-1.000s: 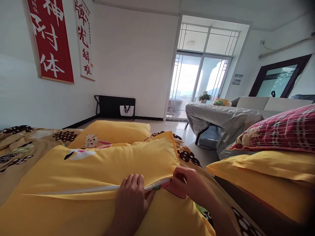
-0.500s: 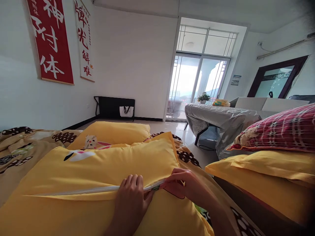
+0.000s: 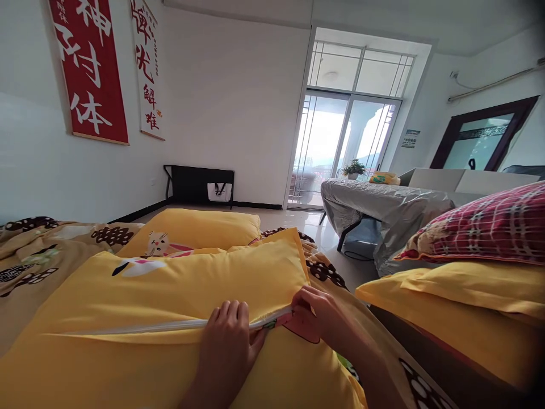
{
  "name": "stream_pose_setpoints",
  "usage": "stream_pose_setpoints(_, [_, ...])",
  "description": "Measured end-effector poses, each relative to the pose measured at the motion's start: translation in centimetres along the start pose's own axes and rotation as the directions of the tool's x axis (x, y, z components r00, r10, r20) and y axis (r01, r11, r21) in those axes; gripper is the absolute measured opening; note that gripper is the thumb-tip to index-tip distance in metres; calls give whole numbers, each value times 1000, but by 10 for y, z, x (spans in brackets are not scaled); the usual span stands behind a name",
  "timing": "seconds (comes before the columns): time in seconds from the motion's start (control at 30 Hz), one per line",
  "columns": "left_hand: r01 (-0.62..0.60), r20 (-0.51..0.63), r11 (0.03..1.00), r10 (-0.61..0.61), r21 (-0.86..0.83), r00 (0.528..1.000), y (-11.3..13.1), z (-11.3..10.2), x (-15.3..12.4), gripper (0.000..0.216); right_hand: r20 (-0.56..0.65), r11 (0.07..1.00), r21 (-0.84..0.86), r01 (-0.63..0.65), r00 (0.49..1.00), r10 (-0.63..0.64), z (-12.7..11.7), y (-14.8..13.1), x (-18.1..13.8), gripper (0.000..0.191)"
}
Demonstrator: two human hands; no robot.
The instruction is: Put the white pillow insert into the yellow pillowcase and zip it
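Note:
A yellow pillowcase, plump and with a cartoon print, lies in front of me on a patterned blanket. A white zipper runs across it. My left hand is closed over the zipper line near the middle, fingers curled on the far side and thumb on the near side, gripping the fabric. To its right, my right hand pinches the zipper's right part near the pillowcase's side edge. Its fingertips hide whether a zipper pull is between them. Between my hands a strip of the zipper shows, with printed cloth beside it.
Behind lies another yellow pillow on the brown-patterned blanket. At right, a red plaid pillow rests on yellow bedding. Farther off stand a table under a plastic cover and a black folded frame by the wall.
My right hand has slid slightly right and up along the zipper, leaving more of the strip visible. My left hand has stayed on the pillowcase. The view has shifted slightly.

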State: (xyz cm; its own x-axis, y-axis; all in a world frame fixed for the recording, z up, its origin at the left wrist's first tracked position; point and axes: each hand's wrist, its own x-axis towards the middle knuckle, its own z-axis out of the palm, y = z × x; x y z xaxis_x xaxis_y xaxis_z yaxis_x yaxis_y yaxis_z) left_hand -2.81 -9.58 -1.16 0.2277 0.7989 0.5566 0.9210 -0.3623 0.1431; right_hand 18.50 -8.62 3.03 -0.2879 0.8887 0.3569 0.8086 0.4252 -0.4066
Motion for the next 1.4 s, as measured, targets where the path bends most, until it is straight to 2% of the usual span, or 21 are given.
stream_pose_setpoints(0.23, [29,44,999,-28,-15,999,0,-2,2,23,-20,967,-246,71,997,-79,8,-7,-6,22])
stream_pose_setpoints(0.43, [71,127,996,-63,-61,990,-1,-10,5,28,20,965,-246,92,996,-90,7,-7,-8,27])
stream_pose_setpoints(0.6, [74,131,995,-65,-63,989,-1,-13,6,32,-10,957,-274,98,994,-105,6,-1,-8,26])
stream_pose_setpoints(0.7, [65,124,997,-59,-49,991,-1,-12,5,32,-29,964,-246,100,993,-111,7,1,-6,24])
stream_pose_setpoints(0.8, [66,131,996,-59,-54,990,-3,-11,5,29,-44,986,-146,82,995,-90,4,3,-4,21])
stream_pose_setpoints(0.93, [74,167,995,-62,-71,984,-3,-13,7,26,-146,998,-52,27,989,-34,-6,10,-3,19])
stream_pose_setpoints(1.1, [89,210,991,-66,-100,975,-2,-15,10,31,-3,1000,-12,0,1000,0,-15,7,-6,17])
stream_pose_setpoints(1.3, [25,225,990,7,-139,974,-8,-13,10,18,28,990,73,119,992,-121,-4,-10,-6,13])
stream_pose_setpoints(1.4, [-11,232,988,47,-155,972,-12,-14,10,13,23,984,71,163,986,-165,9,-8,-1,10])
